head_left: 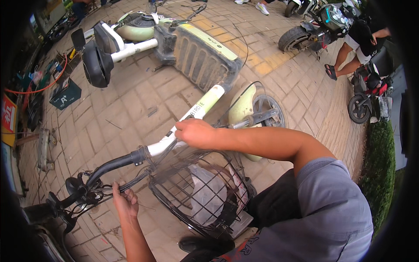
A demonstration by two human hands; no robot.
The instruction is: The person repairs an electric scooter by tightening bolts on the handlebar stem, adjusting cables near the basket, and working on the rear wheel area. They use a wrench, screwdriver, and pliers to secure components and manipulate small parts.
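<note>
With left hand (126, 199), grasping black cables (139, 178); with right hand (194, 133), curled at the white tube (207, 102), cannot tell on what; best to ease slack gently, unkinked.

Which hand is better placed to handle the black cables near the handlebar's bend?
Probably the left hand: it is right beside the black cables, near the handlebar. The right hand is farther off, at the white tube.
</note>
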